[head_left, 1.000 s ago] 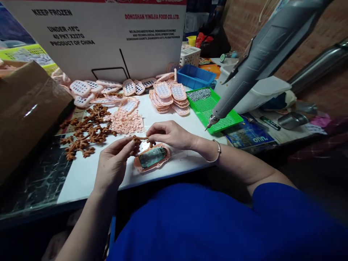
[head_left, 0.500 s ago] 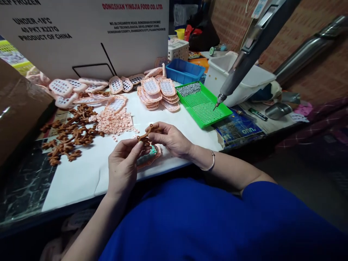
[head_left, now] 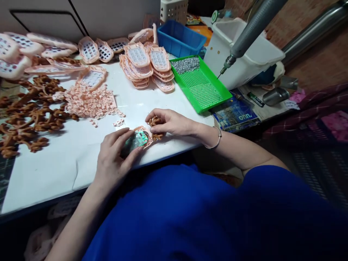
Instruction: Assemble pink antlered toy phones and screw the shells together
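Note:
On the white work surface [head_left: 92, 152], close to its front edge, lies a pale pink plastic shell [head_left: 150, 140] holding a green circuit board [head_left: 139, 140]. My left hand [head_left: 112, 154] grips this shell from the left, with its thumb along the near edge and its fingers over the far side. Brown branch-shaped plastic pieces [head_left: 157, 136] are held in my right hand [head_left: 172, 123], between thumb and fingers, at the shell's right end. Whether they touch the shell I cannot tell. Left of both hands are a heap of small pink rings [head_left: 88, 101] and a pile of brown branched pieces [head_left: 32, 112].
Stacks of pink shells with button holes [head_left: 138, 56] stand behind the hands. A green tray [head_left: 201, 87] of screws lies to the right, under a hanging power screwdriver [head_left: 239, 40]. Behind are a blue bin [head_left: 181, 40] and a white tub [head_left: 244, 69].
My left hand has gone from the brown piece down to the shell. My right hand has lowered the brown piece to the shell's right end. The view has tilted downward.

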